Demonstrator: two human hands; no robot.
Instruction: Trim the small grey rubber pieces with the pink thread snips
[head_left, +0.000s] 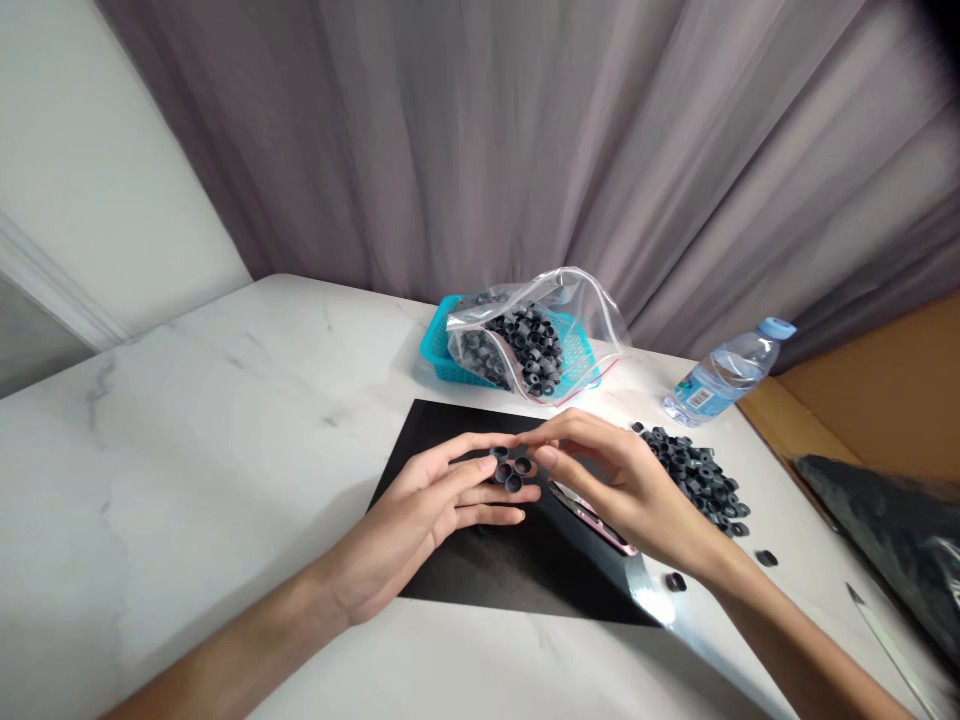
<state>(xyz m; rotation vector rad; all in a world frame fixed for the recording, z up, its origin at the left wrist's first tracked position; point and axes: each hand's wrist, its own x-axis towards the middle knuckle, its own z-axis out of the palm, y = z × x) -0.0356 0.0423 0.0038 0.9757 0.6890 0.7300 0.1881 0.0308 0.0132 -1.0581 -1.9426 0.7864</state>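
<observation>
My left hand (442, 490) holds several small dark grey rubber caps (514, 482), hollow side up, between the thumb and the fingers. Right beside them is my right hand (592, 465), its thumb and fingers drawn together at the left fingertips; whatever may be in that pinch is hidden. Beneath both hands lies a black mat (480, 570). Pink-handled thread snips (596, 522) rest on the mat just under my right hand. To the right a heap of similar rubber pieces (701, 480) is partly covered by the right hand and wrist.
Behind the mat, a turquoise basket (435, 345) holds an unzipped clear bag (592, 300) of dark pieces. A water bottle (724, 375) stands tilted in view at the right. Loose pieces (676, 581) and a thin pointed tool (889, 640) lie near a black plastic bag (885, 530).
</observation>
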